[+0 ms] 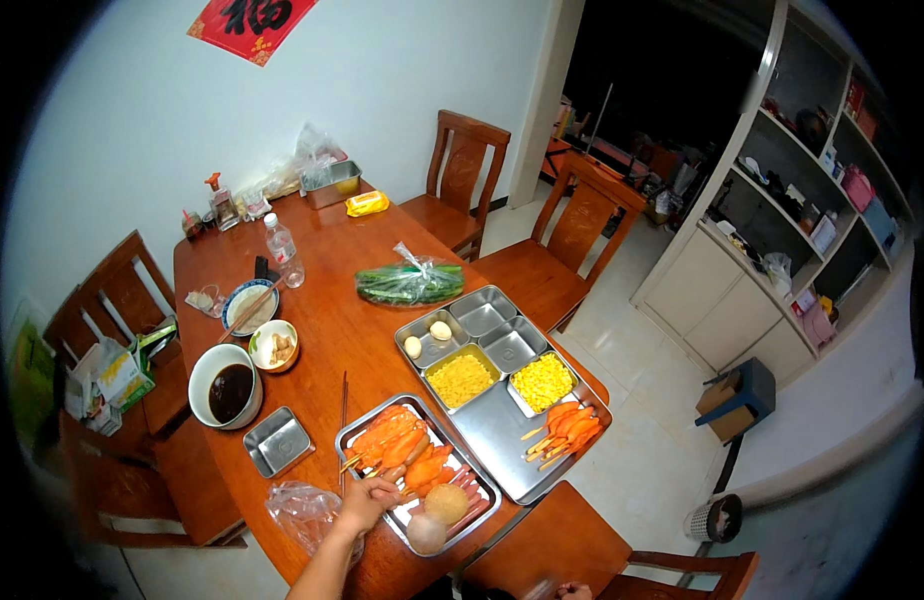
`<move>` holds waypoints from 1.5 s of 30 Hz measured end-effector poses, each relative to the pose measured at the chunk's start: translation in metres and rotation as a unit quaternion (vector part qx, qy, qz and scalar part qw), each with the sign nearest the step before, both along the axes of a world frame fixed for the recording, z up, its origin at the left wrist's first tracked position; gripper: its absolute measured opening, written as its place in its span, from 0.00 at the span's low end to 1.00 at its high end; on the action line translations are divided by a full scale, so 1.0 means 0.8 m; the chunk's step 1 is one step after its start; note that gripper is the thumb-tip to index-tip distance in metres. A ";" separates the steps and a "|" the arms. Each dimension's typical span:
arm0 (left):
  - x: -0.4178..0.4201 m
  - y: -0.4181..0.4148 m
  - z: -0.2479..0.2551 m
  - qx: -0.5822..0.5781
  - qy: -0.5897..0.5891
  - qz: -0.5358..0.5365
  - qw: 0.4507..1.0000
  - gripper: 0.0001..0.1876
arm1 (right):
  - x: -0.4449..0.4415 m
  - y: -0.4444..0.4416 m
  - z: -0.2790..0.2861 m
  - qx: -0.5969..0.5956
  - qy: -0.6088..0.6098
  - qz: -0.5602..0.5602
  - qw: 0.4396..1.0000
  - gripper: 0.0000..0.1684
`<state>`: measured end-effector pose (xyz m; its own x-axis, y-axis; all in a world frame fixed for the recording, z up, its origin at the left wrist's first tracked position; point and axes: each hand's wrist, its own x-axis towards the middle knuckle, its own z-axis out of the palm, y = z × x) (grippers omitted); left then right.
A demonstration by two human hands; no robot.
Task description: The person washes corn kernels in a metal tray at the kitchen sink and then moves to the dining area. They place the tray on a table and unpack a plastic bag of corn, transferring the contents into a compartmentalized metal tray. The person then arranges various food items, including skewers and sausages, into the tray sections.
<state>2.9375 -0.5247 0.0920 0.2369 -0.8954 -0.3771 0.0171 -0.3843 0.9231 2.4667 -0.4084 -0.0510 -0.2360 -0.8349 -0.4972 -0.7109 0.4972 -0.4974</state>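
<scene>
My left hand [368, 501] reaches over the near edge of a metal tray [494, 511], its bent fingers at the stick ends of orange-coated skewers [424, 469]. Whether it grips a stick is unclear. On this tray also lie pinkish sausages [473, 495], a tan ball-shaped item [446, 503] and a paler round one [427, 533]. Only a small part of my right hand [574, 591] shows at the bottom edge, beside blurred clear plastic [541, 590]. A larger steel tray [484, 442] adjoins the first, with more orange skewers [571, 427] at its right end.
Corn kernels [542, 382], yellow pieces [460, 381] and two pale egg-shaped items [426, 339] sit in steel pans. Left are a bowl of dark liquid [231, 394], a small steel pan [278, 442] and a crumpled plastic bag [304, 508]. Bagged green vegetables [409, 283] lie farther back; chairs [567, 232] flank the table.
</scene>
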 end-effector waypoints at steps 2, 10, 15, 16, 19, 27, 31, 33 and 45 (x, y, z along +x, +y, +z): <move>0.013 -0.010 0.031 0.060 0.013 0.007 0.998 0.05 | -0.013 0.009 -0.030 0.000 -0.008 -0.005 1.000 0.13; -0.040 -0.082 0.110 -0.005 0.112 -0.046 0.993 0.11 | -0.032 0.038 -0.060 0.007 -0.034 -0.031 0.999 0.12; -0.170 -0.177 0.052 0.079 0.204 -0.173 0.960 0.09 | -0.036 0.047 -0.032 -0.032 -0.022 -0.030 0.999 0.12; -0.192 -0.194 0.027 0.070 0.193 -0.176 0.963 0.08 | -0.039 0.049 -0.029 -0.041 -0.021 -0.031 0.998 0.12; -0.245 -0.234 -0.020 0.059 0.155 -0.176 0.970 0.07 | -0.049 0.063 -0.023 -0.066 -0.008 -0.048 0.997 0.12; -0.262 -0.264 -0.049 -0.014 -0.151 -0.236 0.960 0.12 | -0.083 0.128 -0.085 -0.067 -0.080 -0.113 0.988 0.13; -0.188 -0.235 0.007 -0.164 -0.316 -0.171 0.919 0.13 | -0.081 0.083 -0.049 -0.131 -0.028 -0.013 0.991 0.13; -0.138 -0.209 0.084 -0.165 -0.207 -0.124 0.956 0.11 | -0.079 0.066 -0.039 -0.119 0.000 -0.015 0.993 0.12; 0.015 -0.003 -0.005 -0.040 -0.541 -0.044 0.839 0.10 | -0.015 -0.015 0.031 0.013 -0.086 0.004 0.996 0.07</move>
